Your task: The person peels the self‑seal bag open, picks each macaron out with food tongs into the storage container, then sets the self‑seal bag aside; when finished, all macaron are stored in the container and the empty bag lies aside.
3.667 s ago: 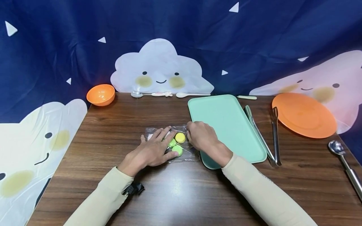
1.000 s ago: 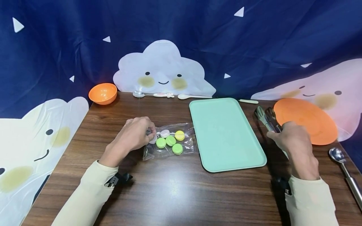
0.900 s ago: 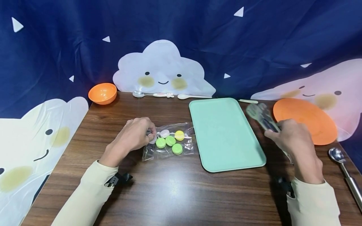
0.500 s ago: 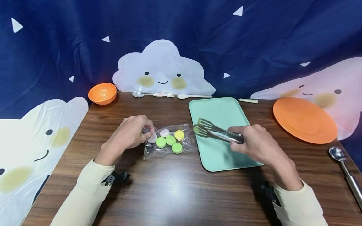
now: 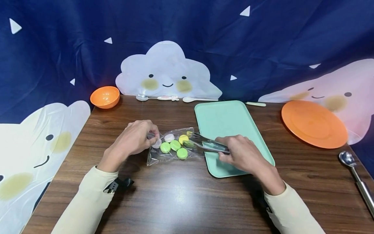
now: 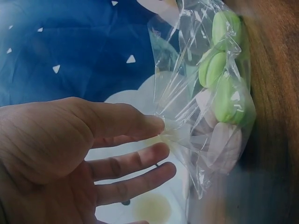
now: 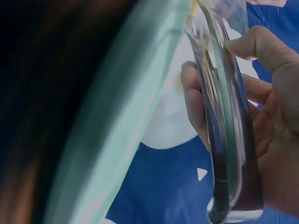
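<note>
dark wooden table (image 5: 181,201) carried a clear plastic bag of round green, yellow and white pieces (image 5: 172,147) beside a mint green rectangular tray (image 5: 233,120). left hand (image 5: 132,141) pinched the bag's left edge between thumb and fingertips (image 6: 156,125). right hand (image 5: 241,156) gripped metal tongs (image 5: 204,144), fingers curled round them, tips inside the bag's mouth.

The person wears long, pale cream sleeves that end at both wrists, leaving the left hand (image 5: 132,139) and the right hand (image 5: 241,155) bare. A small black strap or buckle shows beneath the left cuff, and another dark strap sits under the right cuff.
</note>
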